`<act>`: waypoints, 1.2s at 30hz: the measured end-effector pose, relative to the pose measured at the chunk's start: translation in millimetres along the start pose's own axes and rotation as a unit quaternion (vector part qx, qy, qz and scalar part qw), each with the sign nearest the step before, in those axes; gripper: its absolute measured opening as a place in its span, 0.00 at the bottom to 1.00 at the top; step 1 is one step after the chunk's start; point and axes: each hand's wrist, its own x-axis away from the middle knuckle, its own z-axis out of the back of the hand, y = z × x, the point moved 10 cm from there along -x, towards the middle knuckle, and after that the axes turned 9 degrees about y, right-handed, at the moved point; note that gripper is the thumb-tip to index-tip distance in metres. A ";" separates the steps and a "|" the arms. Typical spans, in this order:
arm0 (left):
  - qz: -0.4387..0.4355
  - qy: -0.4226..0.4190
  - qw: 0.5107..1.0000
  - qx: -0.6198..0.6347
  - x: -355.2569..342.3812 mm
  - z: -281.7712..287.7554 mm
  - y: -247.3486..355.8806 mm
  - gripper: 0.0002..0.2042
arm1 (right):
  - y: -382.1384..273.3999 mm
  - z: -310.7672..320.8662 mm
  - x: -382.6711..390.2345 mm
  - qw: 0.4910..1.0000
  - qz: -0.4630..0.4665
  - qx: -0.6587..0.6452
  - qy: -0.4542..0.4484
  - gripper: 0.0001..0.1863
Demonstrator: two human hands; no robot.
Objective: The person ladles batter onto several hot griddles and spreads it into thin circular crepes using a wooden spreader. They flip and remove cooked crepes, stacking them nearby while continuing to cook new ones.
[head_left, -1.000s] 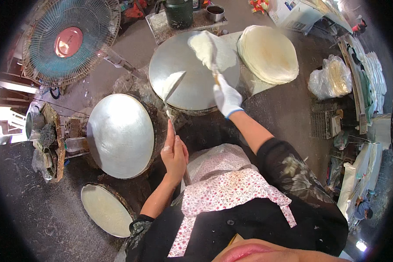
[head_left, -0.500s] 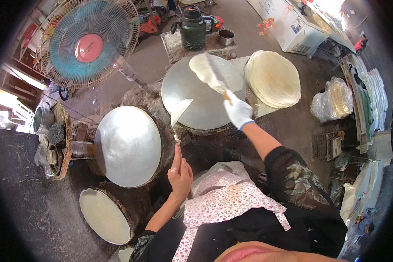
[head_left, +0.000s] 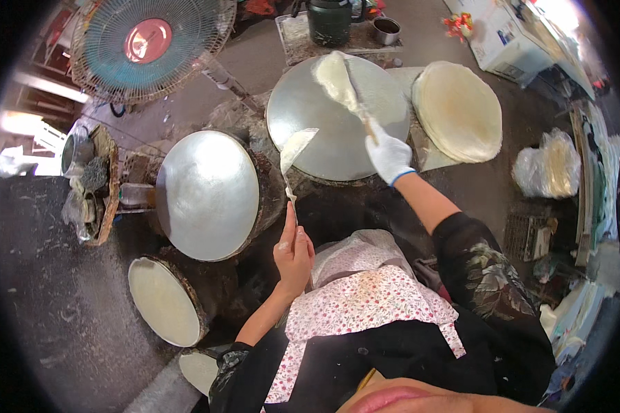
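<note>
My gloved right hand [head_left: 390, 157] is closed around the wooden handle of a spatula [head_left: 368, 124] over the far round griddle [head_left: 348, 151]. The spatula's long blade lies along a streak of wet white dough [head_left: 334, 74] on the upper part of the griddle. My bare left hand [head_left: 294, 256] grips a second spatula, its forefinger stretched along the shaft. White dough [head_left: 298, 146] coats that spatula's blade, which is held at the griddle's near-left edge. Whether it touches the metal I cannot tell.
A stack of thin round flatbreads [head_left: 459, 111] lies right of the griddle. At left stand a bare shiny griddle [head_left: 210, 206] and one covered by a pale sheet [head_left: 164, 303]. A fan [head_left: 148, 41], a dark green jug [head_left: 329, 24] and a metal cup [head_left: 386, 30] are beyond.
The whole view has shifted, so the griddles sit higher in the picture. The dough streak under the right spatula looks narrower. Both hands keep their grips.
</note>
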 end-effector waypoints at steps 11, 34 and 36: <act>-0.003 0.051 0.999 -0.007 23.0 -35.7 9.4 0.27 | -6.4 3.6 -12.1 0.991 0.123 -0.053 -0.031 0.23; 0.045 0.187 0.981 -0.023 84.2 -85.1 3.9 0.27 | -2.0 35.9 -32.8 0.936 0.315 -0.092 -0.126 0.24; 0.042 0.193 0.980 -0.012 88.3 -86.6 1.2 0.27 | 13.3 24.0 -37.7 0.941 0.265 -0.081 -0.194 0.22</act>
